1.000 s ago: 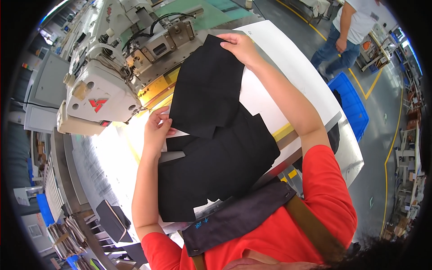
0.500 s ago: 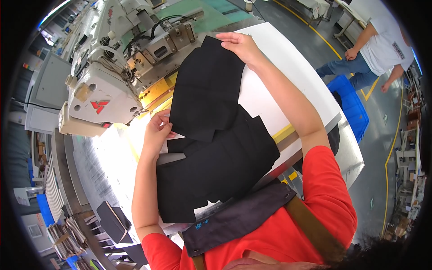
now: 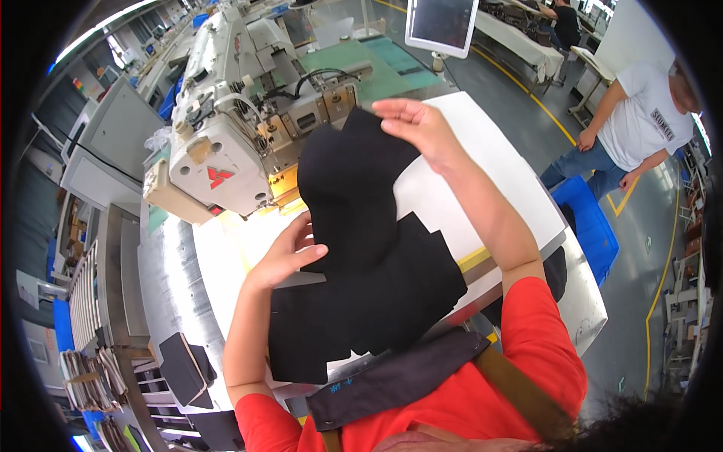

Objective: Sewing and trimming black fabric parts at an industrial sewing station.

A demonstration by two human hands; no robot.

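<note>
A black fabric piece [image 3: 350,181] hangs bent between my two hands, its lower part overlapping more black fabric [image 3: 384,294] on the white work surface. My right hand [image 3: 422,135] has the far right corner between thumb and fingers. At the near left edge, my left hand [image 3: 290,252] lays its thumb over the cloth; its curled fingertips are partly hidden by the edge. Just left of the cloth stands a white industrial sewing machine [image 3: 218,151] with a red emblem. Under its head, a lit yellow plate [image 3: 285,184] shows.
The white work surface [image 3: 482,151] extends to the right. A blue crate [image 3: 591,226] stands beyond it, near a person in a white shirt [image 3: 640,105]. A screen [image 3: 440,26] rises at the back. A dark folded item [image 3: 184,369] lies at the lower left.
The view has shifted, showing more at the back. The upper black piece has come down closer to the lower fabric and bends in the middle. My left thumb has moved onto the cloth.
</note>
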